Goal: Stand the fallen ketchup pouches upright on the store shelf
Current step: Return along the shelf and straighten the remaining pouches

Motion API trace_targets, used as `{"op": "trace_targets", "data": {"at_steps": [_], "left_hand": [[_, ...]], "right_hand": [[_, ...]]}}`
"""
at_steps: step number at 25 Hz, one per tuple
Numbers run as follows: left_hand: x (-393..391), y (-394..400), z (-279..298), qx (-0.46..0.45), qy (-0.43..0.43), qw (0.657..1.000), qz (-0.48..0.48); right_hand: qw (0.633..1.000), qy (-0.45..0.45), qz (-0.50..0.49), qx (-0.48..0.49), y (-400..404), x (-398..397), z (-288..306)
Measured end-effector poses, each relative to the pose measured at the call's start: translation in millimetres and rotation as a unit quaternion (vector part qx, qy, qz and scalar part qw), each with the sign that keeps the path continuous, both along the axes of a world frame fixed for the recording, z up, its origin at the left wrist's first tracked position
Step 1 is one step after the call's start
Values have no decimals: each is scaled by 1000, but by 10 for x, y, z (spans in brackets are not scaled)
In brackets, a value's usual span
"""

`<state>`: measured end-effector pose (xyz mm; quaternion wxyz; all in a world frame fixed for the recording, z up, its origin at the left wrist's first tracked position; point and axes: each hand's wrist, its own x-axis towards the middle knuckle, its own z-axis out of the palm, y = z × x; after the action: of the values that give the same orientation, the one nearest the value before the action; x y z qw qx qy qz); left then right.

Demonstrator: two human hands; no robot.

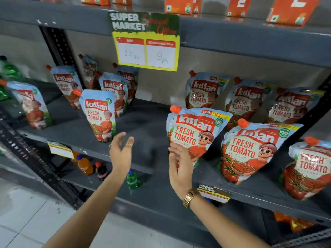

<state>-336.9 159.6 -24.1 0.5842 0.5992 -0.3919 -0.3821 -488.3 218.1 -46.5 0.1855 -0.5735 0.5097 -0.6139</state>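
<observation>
Several blue-and-red Kissan ketchup pouches stand upright on the dark grey shelf [143,122]. My right hand [179,167], with a gold watch on the wrist, is at the lower left of one front pouch [196,129]; its fingers are spread and the tips overlap the pouch's bottom edge. My left hand [121,153] hovers open over the bare middle of the shelf, just right of another upright pouch [99,113]. More pouches stand at the front right [250,151] [311,169] and in a back row [204,90]. No pouch in view lies flat.
A yellow price sign [146,42] hangs from the upper shelf, which holds orange boxes [179,5]. Drink bottles [85,164] [132,179] stand on the shelf below. Green bottles [10,70] are at the far left. A perforated upright [59,45] divides the bays.
</observation>
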Motion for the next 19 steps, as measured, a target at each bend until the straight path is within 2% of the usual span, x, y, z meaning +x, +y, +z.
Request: {"op": "trace_targets", "data": {"at_steps": [4,7,9,12,16,19], "left_hand": [[537,-129,23,-13,-44,994,98],[943,-307,-52,3,-91,990,107],[1171,-480,-121,28,-114,992,50],[1437,-757,-205,68,-126,987,-67],[1619,-903,-232,43,-107,979,-165],[1737,-962,-215,24,-139,970,-198]], "right_hand": [[996,7,81,47,-250,412,7],[987,20,102,125,-536,805,14],[974,13,105,201,-739,1043,-11],[959,3,128,253,-967,1438,-49],[964,-27,92,247,-1136,1840,-43],[970,-29,20,240,-1241,1991,-69]]}}
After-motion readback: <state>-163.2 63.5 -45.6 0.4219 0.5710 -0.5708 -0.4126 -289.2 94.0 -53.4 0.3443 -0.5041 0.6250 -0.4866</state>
